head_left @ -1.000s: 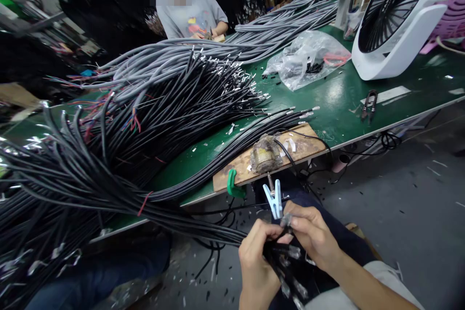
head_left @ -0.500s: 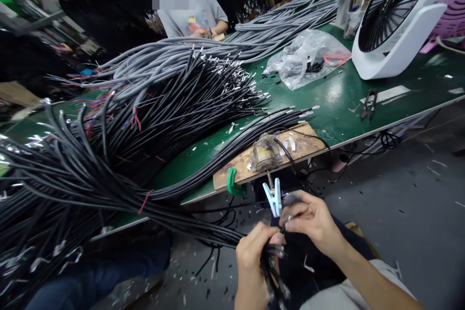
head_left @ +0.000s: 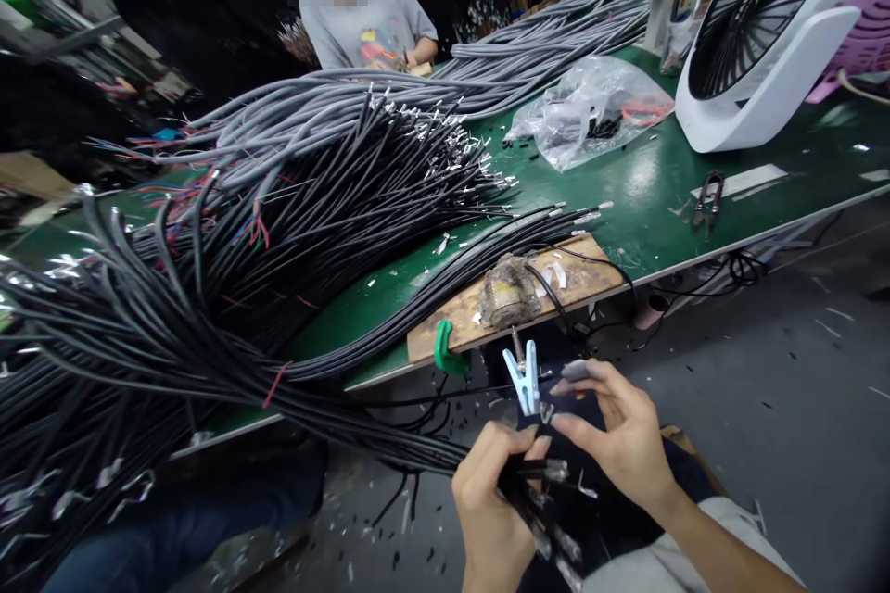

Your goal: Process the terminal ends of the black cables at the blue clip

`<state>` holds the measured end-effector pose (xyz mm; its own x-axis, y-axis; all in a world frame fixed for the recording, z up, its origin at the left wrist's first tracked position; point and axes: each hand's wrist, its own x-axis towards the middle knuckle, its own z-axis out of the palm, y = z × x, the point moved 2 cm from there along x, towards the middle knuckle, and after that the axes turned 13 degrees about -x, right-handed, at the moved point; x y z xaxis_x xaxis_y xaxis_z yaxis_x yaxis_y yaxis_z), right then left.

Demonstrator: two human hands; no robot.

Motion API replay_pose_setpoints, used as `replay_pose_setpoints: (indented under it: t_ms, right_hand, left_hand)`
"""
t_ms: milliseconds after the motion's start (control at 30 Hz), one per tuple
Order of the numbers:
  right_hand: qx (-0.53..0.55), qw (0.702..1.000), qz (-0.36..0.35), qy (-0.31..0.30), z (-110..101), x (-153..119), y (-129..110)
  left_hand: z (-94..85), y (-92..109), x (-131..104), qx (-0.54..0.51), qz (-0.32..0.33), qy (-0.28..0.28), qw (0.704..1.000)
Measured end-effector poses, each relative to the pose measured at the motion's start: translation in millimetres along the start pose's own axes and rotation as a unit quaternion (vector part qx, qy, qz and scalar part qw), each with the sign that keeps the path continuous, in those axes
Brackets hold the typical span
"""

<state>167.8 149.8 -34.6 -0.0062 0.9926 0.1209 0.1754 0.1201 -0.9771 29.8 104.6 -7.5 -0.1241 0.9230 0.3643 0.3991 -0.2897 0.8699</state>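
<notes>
My left hand [head_left: 492, 493] is closed round the end part of a bundle of black cables [head_left: 417, 445], whose tips stick out beyond the fingers. One cable end points up between its thumb and index finger. Just right of it my right hand [head_left: 618, 426] has its thumb and fingers apart; dark coverings show on some fingertips. A small whitish strand shows at the cable end between the hands. Above them, a light blue clothespin [head_left: 525, 380] hangs on a metal shaft from a plastic-wrapped motor [head_left: 509, 292] on a wooden board [head_left: 591, 273].
On the green table [head_left: 646, 195] are piled black cables [head_left: 362, 176], grey cables [head_left: 334, 97], a plastic bag [head_left: 591, 111], small snips [head_left: 709, 199] and a white fan [head_left: 765, 102]. A green clamp [head_left: 449, 350] grips the board. A person [head_left: 375, 18] sits across the table.
My right hand has opened its fingers and moved slightly right, away from the cable end. The cable tips below my left hand have shifted a little to the right.
</notes>
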Motion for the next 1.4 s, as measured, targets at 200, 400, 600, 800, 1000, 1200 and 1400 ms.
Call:
replay_pose_setpoints:
  t_ms: [200,400,600,800,1000,1200,1400]
  right_hand:
    - [-0.022,0.999,-0.009,-0.026,-0.9,-1.6,-0.6]
    - [0.01,0.995,-0.011,-0.103,1.0,3.4,4.4]
    - [-0.012,0.984,-0.093,-0.15,5.9,9.3,-7.5]
    - [0.169,0.946,-0.081,-0.264,19.3,2.5,-4.0]
    - [0.307,0.859,0.146,-0.383,29.4,11.0,16.5]
    - [0.22,0.926,0.121,-0.281,18.6,54.2,10.8]
    - [0.339,0.867,0.133,-0.339,40.4,61.0,-11.5]
  left_hand:
    - [0.9,0.2,0.4,-0.001,-0.012,0.015,1.0]
    - [-2.1,1.8,0.0,-0.01,-0.026,-0.003,1.0]
    - [-4.4,-1.5,0.5,-0.022,-0.068,-0.01,0.997]
    - [-19.9,1.0,11.5,-0.096,-0.049,-0.137,0.985]
    - [-16.4,-1.7,17.1,-0.162,-0.01,-0.112,0.98]
    - [-6.7,-0.5,14.0,-0.161,-0.018,-0.04,0.986]
    - [-6.5,3.5,19.6,-0.193,-0.004,0.047,0.98]
